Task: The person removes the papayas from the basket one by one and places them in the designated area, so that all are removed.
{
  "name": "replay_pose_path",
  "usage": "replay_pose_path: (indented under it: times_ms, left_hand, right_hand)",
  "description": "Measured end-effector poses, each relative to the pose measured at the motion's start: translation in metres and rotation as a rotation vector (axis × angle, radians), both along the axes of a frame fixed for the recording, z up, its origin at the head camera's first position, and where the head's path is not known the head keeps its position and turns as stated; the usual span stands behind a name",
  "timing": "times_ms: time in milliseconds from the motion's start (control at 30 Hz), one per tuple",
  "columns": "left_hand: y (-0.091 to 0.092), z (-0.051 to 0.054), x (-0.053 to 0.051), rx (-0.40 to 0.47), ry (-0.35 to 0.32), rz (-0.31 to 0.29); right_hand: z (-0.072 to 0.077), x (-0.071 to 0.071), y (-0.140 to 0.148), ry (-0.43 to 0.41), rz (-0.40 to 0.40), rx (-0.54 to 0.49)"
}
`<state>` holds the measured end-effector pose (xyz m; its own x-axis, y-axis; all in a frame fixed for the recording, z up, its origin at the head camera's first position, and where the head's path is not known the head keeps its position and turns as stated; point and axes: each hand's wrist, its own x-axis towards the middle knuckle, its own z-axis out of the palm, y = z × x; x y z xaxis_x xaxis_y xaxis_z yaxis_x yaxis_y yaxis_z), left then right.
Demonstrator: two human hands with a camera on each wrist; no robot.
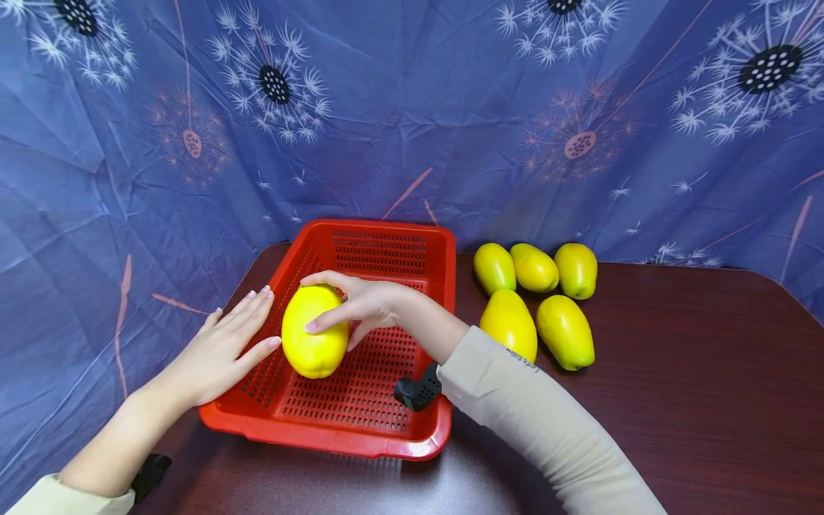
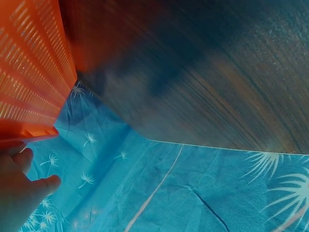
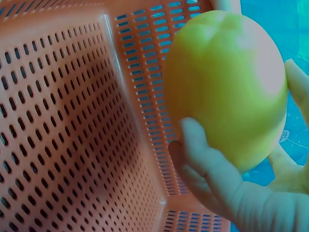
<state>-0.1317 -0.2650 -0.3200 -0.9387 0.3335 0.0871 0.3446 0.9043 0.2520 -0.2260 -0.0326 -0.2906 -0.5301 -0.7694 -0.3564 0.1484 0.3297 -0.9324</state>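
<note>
A yellow papaya [image 1: 314, 336] is in my right hand [image 1: 360, 307], which grips it with fingers and thumb spread around its sides. It is over the left part of a red plastic basket [image 1: 412, 449]. In the right wrist view the papaya [image 3: 227, 92] appears large, with fingers [image 3: 212, 169] curled against it and the perforated basket wall behind. My left hand [image 1: 222, 354] lies with straight fingers along the basket's left rim, its thumb tip close to the papaya. The left wrist view shows only part of that hand [image 2: 24, 188] at the basket's edge.
Several yellow-green papayas [image 1: 566, 332] lie on the dark wooden table [image 1: 695, 372] to the right of the basket. My right sleeve partly covers the nearest one [image 1: 508, 322]. A blue curtain [image 1: 412, 107] with dandelion prints hangs behind the table and along its left side.
</note>
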Motion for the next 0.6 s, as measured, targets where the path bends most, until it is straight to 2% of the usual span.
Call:
replay_pose_path:
  times_ms: [600]
  left_hand:
    - [0.001, -0.001, 0.0, -0.035, 0.038, -0.014]
  right_hand:
    - [0.033, -0.003, 0.027, 0.028, -0.016, -0.065]
